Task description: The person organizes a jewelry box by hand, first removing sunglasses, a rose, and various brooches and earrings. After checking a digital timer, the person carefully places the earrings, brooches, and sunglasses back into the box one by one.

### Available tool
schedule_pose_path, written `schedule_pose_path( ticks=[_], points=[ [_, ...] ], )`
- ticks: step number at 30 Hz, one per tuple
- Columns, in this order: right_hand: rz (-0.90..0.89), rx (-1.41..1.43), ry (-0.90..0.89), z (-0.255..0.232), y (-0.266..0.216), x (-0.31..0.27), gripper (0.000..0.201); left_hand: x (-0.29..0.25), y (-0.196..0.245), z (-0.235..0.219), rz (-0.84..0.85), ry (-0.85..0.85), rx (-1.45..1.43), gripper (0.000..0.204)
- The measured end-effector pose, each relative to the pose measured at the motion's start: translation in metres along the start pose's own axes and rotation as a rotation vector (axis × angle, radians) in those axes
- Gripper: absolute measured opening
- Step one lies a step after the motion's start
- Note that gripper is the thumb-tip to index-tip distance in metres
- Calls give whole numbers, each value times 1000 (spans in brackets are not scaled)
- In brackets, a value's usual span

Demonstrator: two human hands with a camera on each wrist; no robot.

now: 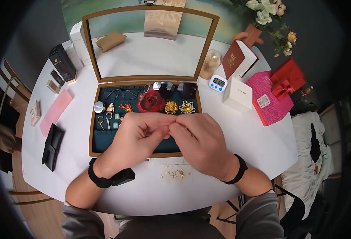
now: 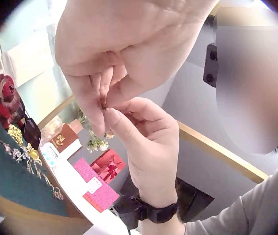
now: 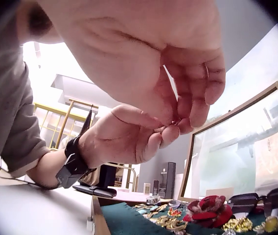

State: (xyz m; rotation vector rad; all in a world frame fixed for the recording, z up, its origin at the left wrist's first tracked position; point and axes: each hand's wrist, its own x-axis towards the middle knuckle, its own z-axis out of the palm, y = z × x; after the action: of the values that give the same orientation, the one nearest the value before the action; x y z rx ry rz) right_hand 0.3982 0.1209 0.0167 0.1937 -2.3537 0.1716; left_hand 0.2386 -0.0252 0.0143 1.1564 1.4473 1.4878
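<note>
My left hand and right hand meet at the fingertips above the front of a wooden jewelry box. In the right wrist view, a tiny shiny piece shows where the fingertips come together. Thumb and fingers of both hands pinch at it; the fingers hide most of it, and I cannot tell its kind. On the box's dark green lining lie a red flower brooch, a gold brooch and a flower-shaped brooch. Small earrings rest on a clear sheet in front of the box.
The box's glass lid stands raised behind. Sunglasses lie in the box. To the right are a timer, a white box, a red book and a pink package. At left lies a black case.
</note>
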Motion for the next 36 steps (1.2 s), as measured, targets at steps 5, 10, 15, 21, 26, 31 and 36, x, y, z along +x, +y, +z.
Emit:
schedule_pose_path(
  ticks=[5, 10, 15, 21, 26, 31, 36],
  points=[
    [236, 241, -108, -8, 22, 1, 18, 22, -1, 4, -62, 11, 85, 22],
    [379, 381, -126, -23, 31, -6, 16, 35, -1, 12, -76, -23, 46, 13],
    [412, 437, -95, -35, 33, -9, 18, 36, 0, 20, -124, -2, -83, 5],
    [434, 491, -98, -31, 35, -11, 17, 34, -11, 17, -79, -16, -163, 8],
    [600, 403, -233, -38, 41, -20, 10, 38, -13, 3, -89, -59, -282, 16],
    [424, 236, -622, -29, 38, -48, 19, 37, -11, -6, -86, -98, -240, 18],
    [441, 92, -980, -29, 19, -45, 26, 37, -11, -8, -54, -146, -254, 16]
  ],
)
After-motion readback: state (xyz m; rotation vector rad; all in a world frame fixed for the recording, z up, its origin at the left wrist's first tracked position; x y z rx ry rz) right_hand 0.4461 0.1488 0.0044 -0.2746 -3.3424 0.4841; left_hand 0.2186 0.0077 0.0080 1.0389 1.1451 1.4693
